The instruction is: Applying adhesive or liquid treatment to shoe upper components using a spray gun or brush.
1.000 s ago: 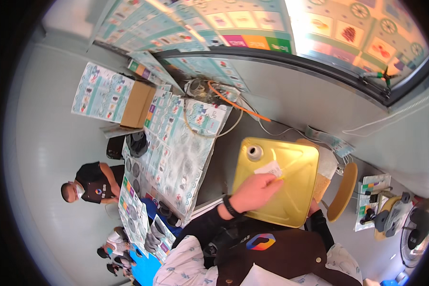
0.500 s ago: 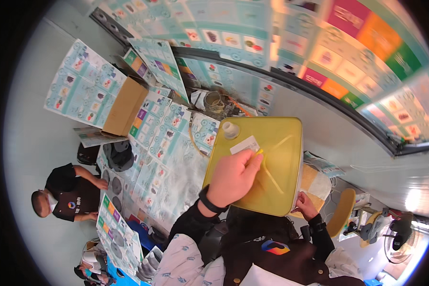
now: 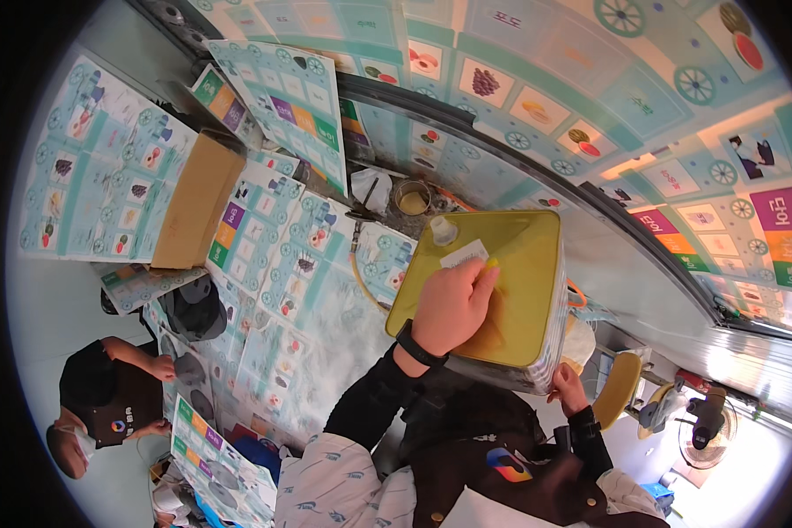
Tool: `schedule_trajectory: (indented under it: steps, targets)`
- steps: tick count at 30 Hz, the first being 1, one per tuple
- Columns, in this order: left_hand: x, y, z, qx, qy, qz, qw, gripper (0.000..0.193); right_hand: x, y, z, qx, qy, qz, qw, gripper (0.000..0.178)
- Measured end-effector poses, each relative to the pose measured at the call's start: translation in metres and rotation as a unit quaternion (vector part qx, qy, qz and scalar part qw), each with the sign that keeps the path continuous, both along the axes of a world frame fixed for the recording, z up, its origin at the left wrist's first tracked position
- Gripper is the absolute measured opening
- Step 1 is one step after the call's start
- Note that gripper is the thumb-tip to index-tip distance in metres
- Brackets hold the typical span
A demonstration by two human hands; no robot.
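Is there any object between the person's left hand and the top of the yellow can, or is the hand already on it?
Nothing visible stands between them. The left hand rests flat on the top of the yellow can, beside its white cap. The right hand grips the can's lower corner.

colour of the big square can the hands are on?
Yellow. The can has a white cap; head view shows it, left hand on top.

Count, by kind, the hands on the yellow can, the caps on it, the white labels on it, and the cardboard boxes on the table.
Hands on the can: 2, left hand and right hand
Cap: 1
Label: 1
Box: 1
Total: 5
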State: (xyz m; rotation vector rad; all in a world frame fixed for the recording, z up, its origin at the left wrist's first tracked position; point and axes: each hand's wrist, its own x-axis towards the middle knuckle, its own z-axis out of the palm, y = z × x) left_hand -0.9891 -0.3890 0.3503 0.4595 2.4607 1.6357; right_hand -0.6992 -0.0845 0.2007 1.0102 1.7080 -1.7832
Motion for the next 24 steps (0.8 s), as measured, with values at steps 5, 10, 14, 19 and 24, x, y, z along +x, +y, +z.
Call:
schedule_trajectory:
  steps: [5, 10, 14, 19, 24]
  targets:
    - [-0.030, -0.015, -0.014, -0.001, -0.037, -0.014, 0.999, 0.027, -0.016, -0.016, 0.023, 0.004, -0.012, -0.035, 0.999, 0.033]
    - [-0.055, -0.025, -0.026, 0.049, -0.027, -0.003, 0.998, 0.026, -0.038, -0.030, 0.047, 0.043, -0.027, -0.030, 0.998, 0.035]
    - [-0.070, -0.033, -0.036, 0.033, -0.055, -0.010, 0.998, 0.026, -0.048, -0.037, 0.058, 0.064, -0.043, -0.029, 0.997, 0.036]
    - [-0.086, -0.037, -0.043, 0.028, -0.067, -0.025, 0.997, 0.027, -0.057, -0.047, 0.077, 0.078, -0.043, -0.021, 0.996, 0.033]
    - [-0.098, -0.039, -0.055, 0.022, -0.066, -0.037, 0.997, 0.029, -0.064, -0.051, 0.083, 0.087, -0.061, -0.036, 0.994, 0.036]
